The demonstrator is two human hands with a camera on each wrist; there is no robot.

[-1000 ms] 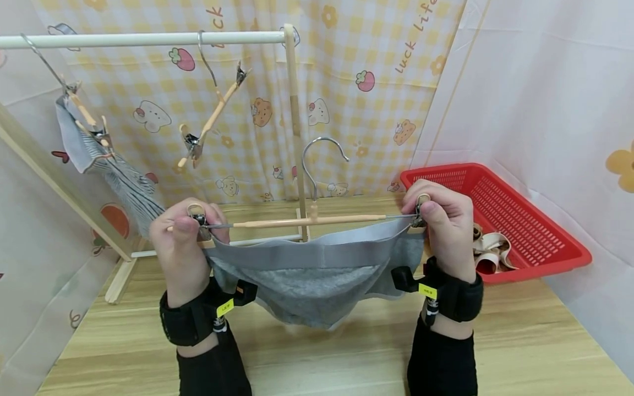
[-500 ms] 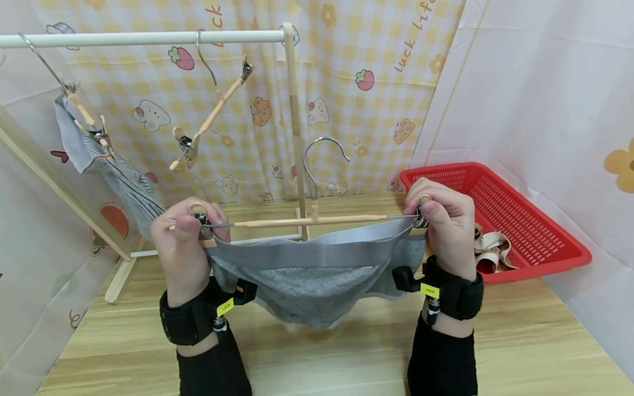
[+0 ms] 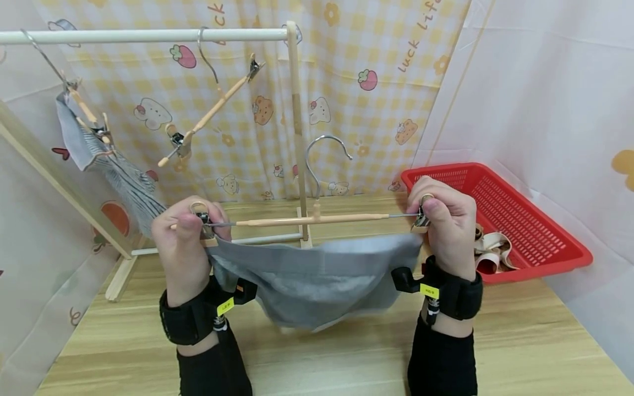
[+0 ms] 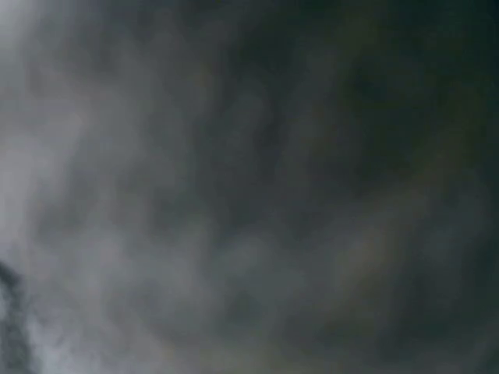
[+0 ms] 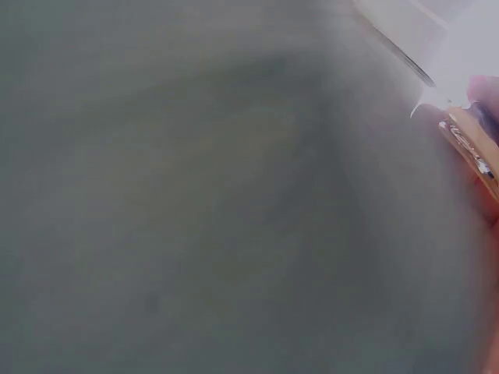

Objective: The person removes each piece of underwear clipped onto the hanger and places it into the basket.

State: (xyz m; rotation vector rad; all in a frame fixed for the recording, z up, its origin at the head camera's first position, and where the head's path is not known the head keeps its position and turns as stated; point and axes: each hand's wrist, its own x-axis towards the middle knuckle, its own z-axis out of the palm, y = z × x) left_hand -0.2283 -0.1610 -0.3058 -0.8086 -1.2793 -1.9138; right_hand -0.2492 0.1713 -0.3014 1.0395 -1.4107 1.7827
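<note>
Grey briefs (image 3: 317, 280) near the hanger (image 3: 277, 221), right corner drooping.
Largest first, from my head feed: wooden table (image 3: 317, 363); rack (image 3: 148, 37) at far left; red basket (image 3: 540, 271) at right. Briefs lie across the middle of the scene, between the wrists. Striped cloth (image 3: 124, 176) and a second hanger (image 3: 218, 104) hang on the rack; the briefs' hanger runs roughly level, hook on the far side. I have the left hand (image 3: 185, 242) pinching the left clip (image 3: 203, 218) and the right hand (image 3: 448, 220) pinching the right clip (image 3: 422, 212), hands well apart. Cream rolls (image 3: 495, 242) sit in the basket. Briefs' left corner is at the left clip; right corner blurred just below the right clip, contact I cannot tell. My left wrist feed: grey blur only.
</note>
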